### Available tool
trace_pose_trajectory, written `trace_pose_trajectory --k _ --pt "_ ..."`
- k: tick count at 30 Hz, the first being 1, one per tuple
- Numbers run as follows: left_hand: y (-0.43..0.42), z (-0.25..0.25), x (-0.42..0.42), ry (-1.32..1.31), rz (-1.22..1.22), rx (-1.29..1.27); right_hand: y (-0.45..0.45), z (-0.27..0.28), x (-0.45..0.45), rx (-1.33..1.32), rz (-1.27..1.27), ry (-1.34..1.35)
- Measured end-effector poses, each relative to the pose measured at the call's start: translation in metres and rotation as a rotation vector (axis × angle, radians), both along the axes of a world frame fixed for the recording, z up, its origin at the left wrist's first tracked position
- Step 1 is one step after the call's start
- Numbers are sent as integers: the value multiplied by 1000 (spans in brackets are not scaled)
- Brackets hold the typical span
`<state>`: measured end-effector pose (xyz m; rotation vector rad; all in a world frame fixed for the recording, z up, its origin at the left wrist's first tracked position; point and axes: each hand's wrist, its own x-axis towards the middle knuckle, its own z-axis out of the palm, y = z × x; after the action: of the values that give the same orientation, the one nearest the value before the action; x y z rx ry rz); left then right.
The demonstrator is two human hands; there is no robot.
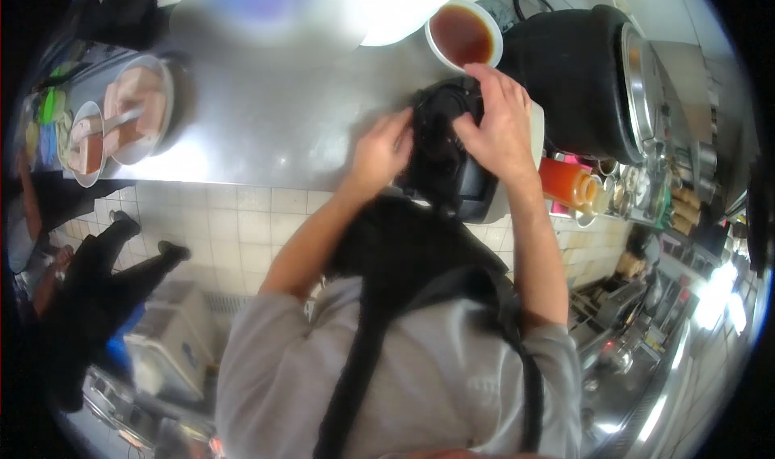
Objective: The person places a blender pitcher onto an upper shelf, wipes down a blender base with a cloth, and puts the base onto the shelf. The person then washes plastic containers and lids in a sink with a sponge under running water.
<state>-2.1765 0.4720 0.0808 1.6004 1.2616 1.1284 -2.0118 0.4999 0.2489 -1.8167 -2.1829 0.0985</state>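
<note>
A dark black object (pixel 440 144), its details blurred, lies at the front edge of the steel counter (pixel 266 112). On its left side rests my left hand (pixel 383 148), with the fingers curved against it and nothing visible in them. My right hand (pixel 504 124) reaches over its right side, thumb and fingers spread apart. Just beyond my right fingertips stands a white bowl of reddish-brown liquid (pixel 462 35). A pale surface (pixel 536 136) shows to the right of my right hand.
A large black pot (pixel 565 83) with a metal rim stands at the right, near an orange jar (pixel 565 182). Bowls of pinkish blocks (pixel 139 108) sit at the counter's left end. Large white round shapes lie at the back. A person in dark trousers (pixel 97 273) is at the lower left.
</note>
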Motion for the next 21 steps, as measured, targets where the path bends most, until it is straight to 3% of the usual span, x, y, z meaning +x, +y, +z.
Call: trace_pose_trajectory --k 2,12,17,21 --pt "-4 3 -2 109 -128 20 0 1 -1 -8 4 6" --pt "16 -9 19 228 -142 -85 -1 -3 3 36 5 -11" --pt "14 13 13 420 -297 -302 0 -2 5 8 -12 -14" --pt "-14 17 3 437 -323 -318 -2 -3 5 24 -7 -9"
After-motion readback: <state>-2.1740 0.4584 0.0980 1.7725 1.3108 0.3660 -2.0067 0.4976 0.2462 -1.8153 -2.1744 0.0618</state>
